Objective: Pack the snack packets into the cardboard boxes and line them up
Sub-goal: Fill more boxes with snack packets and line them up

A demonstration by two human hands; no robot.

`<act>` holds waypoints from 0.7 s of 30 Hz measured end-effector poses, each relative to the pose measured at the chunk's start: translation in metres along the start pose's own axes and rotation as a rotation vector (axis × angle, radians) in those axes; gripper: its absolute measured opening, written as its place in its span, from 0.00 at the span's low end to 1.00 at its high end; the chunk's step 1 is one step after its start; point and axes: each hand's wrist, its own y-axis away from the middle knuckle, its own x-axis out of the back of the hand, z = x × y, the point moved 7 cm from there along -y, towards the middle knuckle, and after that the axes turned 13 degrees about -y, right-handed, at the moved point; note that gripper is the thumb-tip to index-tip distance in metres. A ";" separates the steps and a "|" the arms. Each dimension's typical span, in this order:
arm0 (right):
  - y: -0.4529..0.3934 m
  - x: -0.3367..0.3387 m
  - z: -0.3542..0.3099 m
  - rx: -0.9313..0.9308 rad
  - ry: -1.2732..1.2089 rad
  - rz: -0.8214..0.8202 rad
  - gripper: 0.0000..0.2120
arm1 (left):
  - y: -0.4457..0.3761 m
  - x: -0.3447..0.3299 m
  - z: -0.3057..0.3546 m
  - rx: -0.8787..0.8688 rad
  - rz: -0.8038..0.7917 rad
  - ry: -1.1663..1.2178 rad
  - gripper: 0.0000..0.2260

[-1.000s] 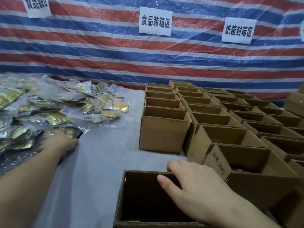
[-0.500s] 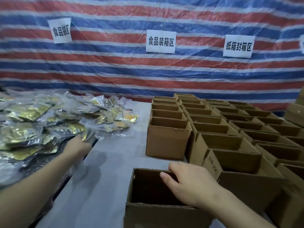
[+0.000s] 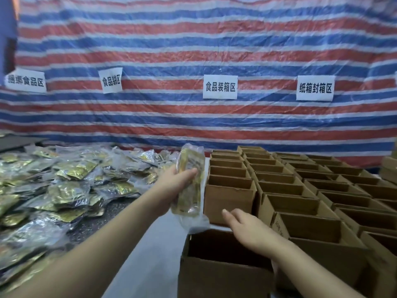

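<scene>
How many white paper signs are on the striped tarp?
4 fully visible: far-left sign, second sign, center sign, right sign. Another may be cut off at the right edge.

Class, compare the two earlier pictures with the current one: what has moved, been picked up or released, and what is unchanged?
The left hand left the pile of snack packets, lifted one packet and carried it rightward toward the near open box. The right hand let go of that box's rim and now hovers open above it. The rows of boxes stayed put.
</scene>
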 end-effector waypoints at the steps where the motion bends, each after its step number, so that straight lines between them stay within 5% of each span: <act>1: -0.001 0.011 -0.008 0.012 -0.174 0.055 0.35 | 0.003 -0.012 0.010 -0.041 0.009 -0.002 0.11; 4: -0.002 0.027 -0.036 0.020 -0.776 -0.008 0.50 | 0.013 -0.043 0.037 -0.187 0.059 -0.029 0.09; 7: 0.003 0.024 -0.062 0.079 -1.169 -0.261 0.43 | 0.017 -0.067 0.054 -0.279 0.130 -0.143 0.18; 12: -0.002 0.018 -0.059 0.135 -1.505 -0.172 0.53 | 0.017 -0.087 0.060 -0.329 0.143 -0.143 0.33; 18: -0.003 0.031 -0.043 0.278 -1.395 0.025 0.28 | 0.026 -0.094 0.060 -0.363 0.225 -0.285 0.30; 21: 0.000 0.043 -0.029 0.344 -1.275 0.086 0.34 | 0.031 -0.071 0.047 -0.410 0.227 -0.445 0.22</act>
